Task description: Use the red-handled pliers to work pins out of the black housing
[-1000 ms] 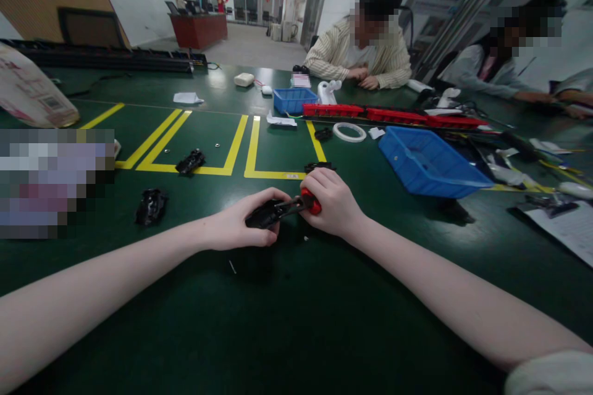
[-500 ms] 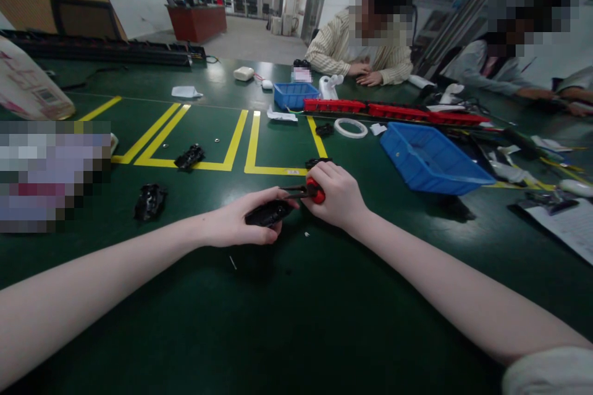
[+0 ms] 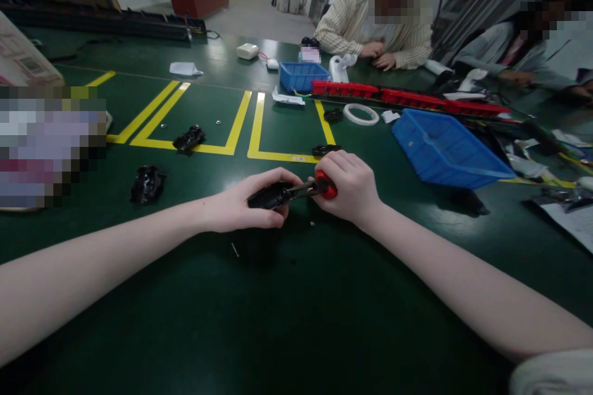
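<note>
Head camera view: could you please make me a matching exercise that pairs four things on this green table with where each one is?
Things:
1. black part
2. screwdriver
3. white ring
4. large blue bin

Places:
A. lying flat in front of the red trays
B. gripped by the right hand
C. to the right of both hands
D. held by the left hand

Pairs: 1-D, 2-B, 3-A, 4-C
</note>
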Tool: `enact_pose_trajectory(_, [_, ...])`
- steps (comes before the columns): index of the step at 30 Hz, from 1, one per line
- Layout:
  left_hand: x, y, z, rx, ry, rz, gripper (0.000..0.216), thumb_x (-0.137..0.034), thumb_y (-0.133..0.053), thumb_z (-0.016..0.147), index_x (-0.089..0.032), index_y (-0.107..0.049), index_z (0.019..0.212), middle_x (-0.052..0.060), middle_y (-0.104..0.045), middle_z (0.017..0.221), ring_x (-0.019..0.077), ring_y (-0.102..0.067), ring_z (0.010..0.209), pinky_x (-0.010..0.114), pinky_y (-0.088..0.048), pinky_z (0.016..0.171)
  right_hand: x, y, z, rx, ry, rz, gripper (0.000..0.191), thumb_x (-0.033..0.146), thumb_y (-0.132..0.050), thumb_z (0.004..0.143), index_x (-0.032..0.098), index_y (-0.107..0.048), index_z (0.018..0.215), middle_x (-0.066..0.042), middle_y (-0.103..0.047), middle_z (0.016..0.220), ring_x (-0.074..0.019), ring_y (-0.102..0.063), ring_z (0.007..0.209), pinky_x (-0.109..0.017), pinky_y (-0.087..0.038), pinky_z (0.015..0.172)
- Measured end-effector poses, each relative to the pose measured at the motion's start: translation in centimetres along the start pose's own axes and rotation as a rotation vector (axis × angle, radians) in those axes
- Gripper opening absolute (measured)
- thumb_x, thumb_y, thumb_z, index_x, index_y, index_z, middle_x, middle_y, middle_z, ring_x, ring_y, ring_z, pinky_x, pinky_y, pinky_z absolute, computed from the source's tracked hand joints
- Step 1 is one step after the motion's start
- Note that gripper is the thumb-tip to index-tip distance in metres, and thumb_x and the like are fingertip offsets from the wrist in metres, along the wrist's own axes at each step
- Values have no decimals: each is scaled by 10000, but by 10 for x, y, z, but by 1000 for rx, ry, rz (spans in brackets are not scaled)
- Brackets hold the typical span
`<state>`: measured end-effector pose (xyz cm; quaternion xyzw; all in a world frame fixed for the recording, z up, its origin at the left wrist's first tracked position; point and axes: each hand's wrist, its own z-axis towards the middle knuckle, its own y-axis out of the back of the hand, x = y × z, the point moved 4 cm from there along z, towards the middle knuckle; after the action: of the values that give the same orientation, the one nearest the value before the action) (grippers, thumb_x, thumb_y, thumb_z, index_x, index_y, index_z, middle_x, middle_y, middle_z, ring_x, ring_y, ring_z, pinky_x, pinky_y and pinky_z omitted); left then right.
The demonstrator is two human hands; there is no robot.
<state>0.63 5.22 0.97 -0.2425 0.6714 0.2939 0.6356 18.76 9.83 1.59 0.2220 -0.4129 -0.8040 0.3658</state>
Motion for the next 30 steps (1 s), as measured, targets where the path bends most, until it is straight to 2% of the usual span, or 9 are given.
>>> enact_pose_trajectory(10, [0, -2, 0, 5, 31, 41, 512, -246, -663, 819, -180, -435, 1273, 4, -601, 859, 166, -574, 771, 281, -462, 686, 2, -2, 1, 42, 53, -51, 113, 310, -544, 827, 206, -540, 786, -69, -577, 773, -221, -501, 735, -345, -383, 664])
enact_pose_trajectory(18, [0, -2, -1, 1, 66, 56, 542, -226, -658, 823, -210, -412, 1306, 0, -600, 885, 171, -588, 797, 295, -488, 718, 1, -5, 0, 68, 50, -12, 92, 283, -551, 813, 196, -563, 786, -74, -592, 763, -226, -508, 732, -359, -384, 664])
enact_pose_trajectory(30, [1, -1, 0, -26, 36, 57, 635, -186, -655, 812, -206, -382, 1385, 1, -599, 876, 168, -587, 801, 285, -486, 714, 0, -6, -1, 88, 49, 60, 89, 261, -536, 805, 203, -528, 737, -62, -573, 707, -207, -491, 681, -343, -398, 646])
